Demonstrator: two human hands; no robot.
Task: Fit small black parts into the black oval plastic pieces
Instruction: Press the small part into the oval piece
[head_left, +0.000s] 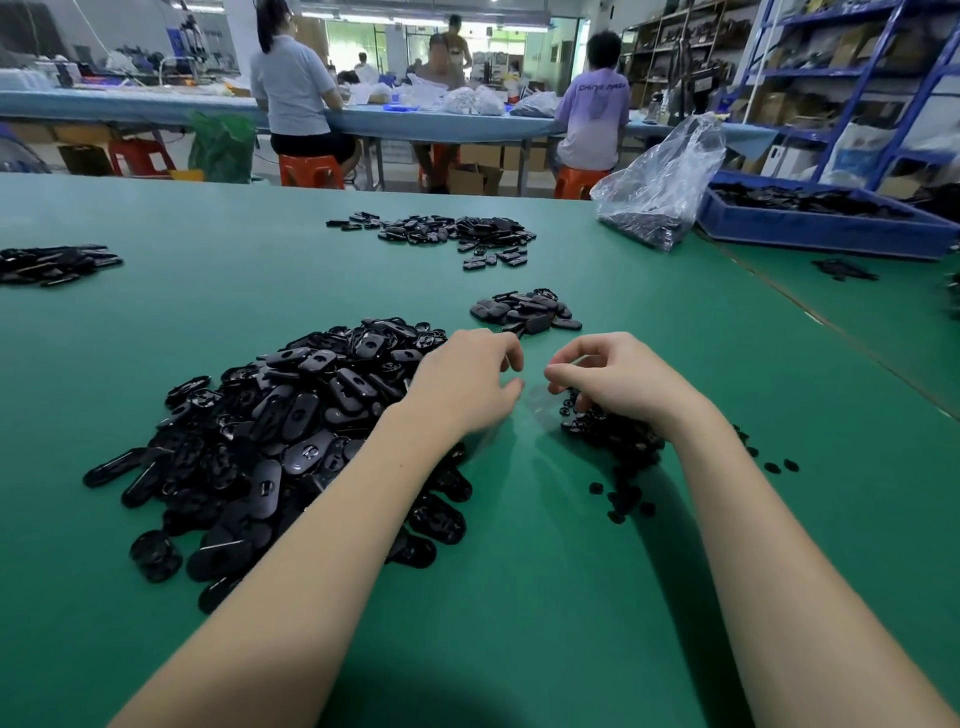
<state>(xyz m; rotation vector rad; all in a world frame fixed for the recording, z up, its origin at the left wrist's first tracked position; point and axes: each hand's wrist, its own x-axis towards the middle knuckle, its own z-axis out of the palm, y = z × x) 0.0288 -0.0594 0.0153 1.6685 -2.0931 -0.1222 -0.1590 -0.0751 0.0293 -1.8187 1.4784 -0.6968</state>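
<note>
Black oval pieces (291, 441) heap beside the left hand (467, 384), fingers curled, empty; right hand (618, 379) fingers curl over small parts (618, 441), grasp unclear.

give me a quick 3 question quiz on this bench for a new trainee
1. True or false: the big pile of black oval pieces lies on the side of the left hand.
2. Multiple choice: the heap of small black parts sits
A. in the blue bin
B. under the right hand
C. inside the clear plastic bag
3. Fill in: the smaller stack of oval pieces lies just beyond the hands on the ____ table.

Key
1. True
2. B
3. green
</note>
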